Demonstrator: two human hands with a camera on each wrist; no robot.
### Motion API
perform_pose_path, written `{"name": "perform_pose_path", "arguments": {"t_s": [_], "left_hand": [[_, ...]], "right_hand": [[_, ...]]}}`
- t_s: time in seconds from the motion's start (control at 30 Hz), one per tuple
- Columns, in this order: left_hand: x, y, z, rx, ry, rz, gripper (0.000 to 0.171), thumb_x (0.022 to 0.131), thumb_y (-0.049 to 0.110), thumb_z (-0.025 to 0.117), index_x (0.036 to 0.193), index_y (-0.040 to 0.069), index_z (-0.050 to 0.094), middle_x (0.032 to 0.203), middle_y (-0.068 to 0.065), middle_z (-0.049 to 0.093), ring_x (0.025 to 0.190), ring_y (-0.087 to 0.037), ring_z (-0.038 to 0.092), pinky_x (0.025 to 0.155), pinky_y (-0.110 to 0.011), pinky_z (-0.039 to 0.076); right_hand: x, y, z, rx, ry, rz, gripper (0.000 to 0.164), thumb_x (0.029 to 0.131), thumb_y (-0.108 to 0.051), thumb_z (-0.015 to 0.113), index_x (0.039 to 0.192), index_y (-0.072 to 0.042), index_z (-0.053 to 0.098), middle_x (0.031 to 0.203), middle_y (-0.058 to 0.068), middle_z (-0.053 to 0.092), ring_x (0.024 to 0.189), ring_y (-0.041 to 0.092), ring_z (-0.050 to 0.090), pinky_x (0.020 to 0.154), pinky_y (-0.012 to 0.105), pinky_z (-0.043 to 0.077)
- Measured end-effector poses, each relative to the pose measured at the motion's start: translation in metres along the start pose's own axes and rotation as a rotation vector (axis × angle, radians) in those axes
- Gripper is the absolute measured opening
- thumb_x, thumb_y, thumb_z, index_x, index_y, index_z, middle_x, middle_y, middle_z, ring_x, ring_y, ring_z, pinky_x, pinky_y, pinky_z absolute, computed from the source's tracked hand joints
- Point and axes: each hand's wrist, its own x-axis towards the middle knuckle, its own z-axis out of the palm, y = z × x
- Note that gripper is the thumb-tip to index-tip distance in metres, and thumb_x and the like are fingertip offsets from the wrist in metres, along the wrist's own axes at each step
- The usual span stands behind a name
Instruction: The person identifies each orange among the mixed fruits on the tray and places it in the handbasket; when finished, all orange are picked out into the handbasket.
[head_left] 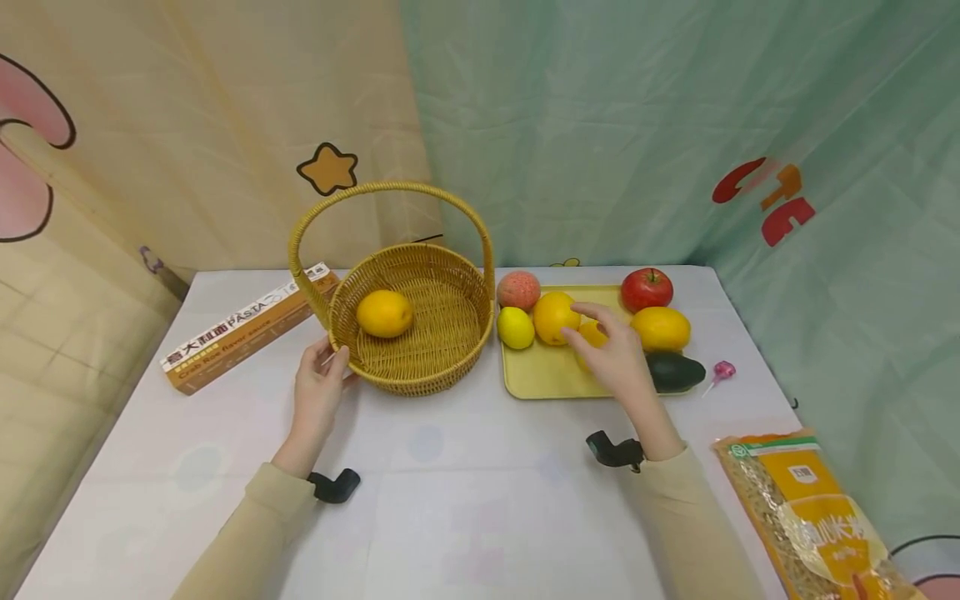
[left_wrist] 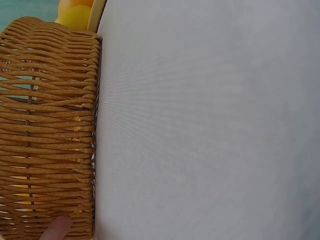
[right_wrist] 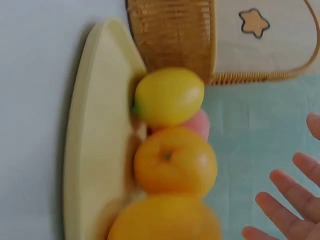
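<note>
My left hand [head_left: 318,387] grips the near left edge of a woven basket [head_left: 420,385]; one fingertip [left_wrist: 57,229] touches its outer wall in the left wrist view. A yellow mango [head_left: 385,314] lies inside the basket. Over the yellow tray [head_left: 540,385], my right hand [head_left: 618,354] hovers with thumb and fingers spread, holding nothing. Partly beneath it is a yellow-orange fruit [head_left: 591,340]. Beside that sit an orange [head_left: 555,317], a lemon [head_left: 516,327] and a peach [head_left: 518,290]. To the right are another mango [head_left: 662,328], a red apple [head_left: 647,289] and a dark green avocado [head_left: 673,372].
A pasta box [head_left: 247,329] lies left of the basket. Right of the tray is a pink lollipop [head_left: 723,370], with a bag of grain [head_left: 817,517] nearer the front right. The basket's tall handle [head_left: 393,185] arches upward. Curtains hang behind the table.
</note>
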Motion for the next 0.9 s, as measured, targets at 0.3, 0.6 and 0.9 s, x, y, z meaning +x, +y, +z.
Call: {"name": "perform_pose_path", "arguments": {"t_s": [0.3,0.6,0.9], "left_hand": [[-0.001,0.0,0.001,-0.003,0.0,0.01,0.054,0.105,0.024,0.045,0.152,0.005,0.026,0.156,-0.015,0.035,0.137,-0.027,0.046,0.098,-0.028,0.056],[-0.001,0.001,0.001,0.01,0.002,0.004,0.055,0.105,0.025,0.045,0.153,0.006,0.025,0.156,-0.014,0.035,0.137,-0.026,0.045,0.093,-0.021,0.057],[-0.001,0.001,0.0,0.027,0.0,0.0,0.055,0.105,0.027,0.045,0.153,0.007,0.025,0.157,-0.013,0.034,0.137,-0.025,0.046,0.099,-0.027,0.056]], "right_hand": [[-0.007,0.033,-0.019,-0.094,0.023,0.132,0.052,0.096,-0.034,0.064,0.139,-0.006,0.052,0.148,0.019,0.046,0.138,0.04,0.038,0.117,0.06,0.034],[-0.004,0.051,-0.013,-0.083,-0.027,0.218,0.066,0.094,-0.03,0.066,0.147,0.0,0.039,0.151,0.027,0.035,0.137,0.043,0.035,0.12,0.059,0.029],[-0.001,0.056,-0.007,-0.058,-0.065,0.321,0.082,0.094,-0.031,0.066,0.153,0.002,0.021,0.157,0.027,0.025,0.142,0.043,0.027,0.123,0.058,0.023]]}}
